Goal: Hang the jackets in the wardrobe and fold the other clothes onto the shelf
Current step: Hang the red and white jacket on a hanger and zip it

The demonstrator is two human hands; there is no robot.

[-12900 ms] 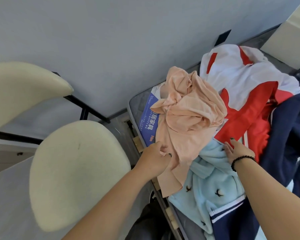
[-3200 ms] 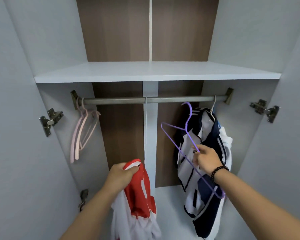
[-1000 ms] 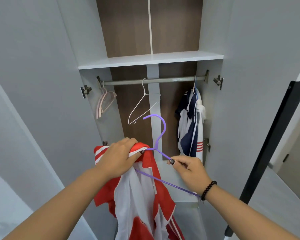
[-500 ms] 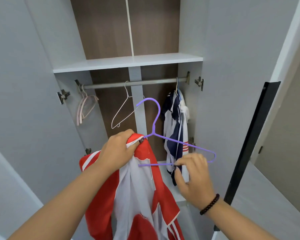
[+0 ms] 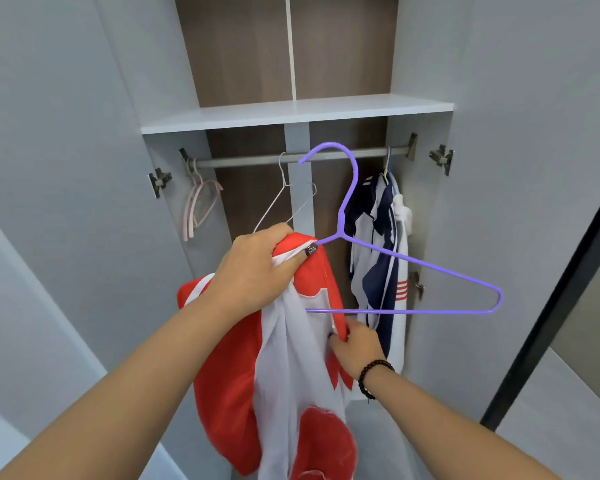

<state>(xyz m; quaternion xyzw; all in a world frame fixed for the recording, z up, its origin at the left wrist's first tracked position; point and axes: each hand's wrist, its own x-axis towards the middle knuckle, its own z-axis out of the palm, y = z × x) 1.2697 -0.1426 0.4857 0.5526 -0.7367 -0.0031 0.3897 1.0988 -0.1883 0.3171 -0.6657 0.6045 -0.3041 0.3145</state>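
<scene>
Facing the wardrobe point(image 5: 499, 98), your left hand point(image 5: 257, 271) grips jacket point(image 5: 229, 375) and hanger point(image 5: 406, 261) together; let your right hand point(image 5: 355, 344), pinching the front edge, draw that shoulder over the free arm.

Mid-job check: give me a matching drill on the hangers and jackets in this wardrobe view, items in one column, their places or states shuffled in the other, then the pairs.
Things:
1. purple hanger
2. pink hangers
3. navy and white jacket
4. red and white jacket

Places or states:
A. hanging at the rail's right end
B. gripped at the collar by the left hand
C. off the rail, one end inside a jacket's collar
D. bare, at the rail's left end

Pairs: 1-C, 2-D, 3-A, 4-B
</scene>
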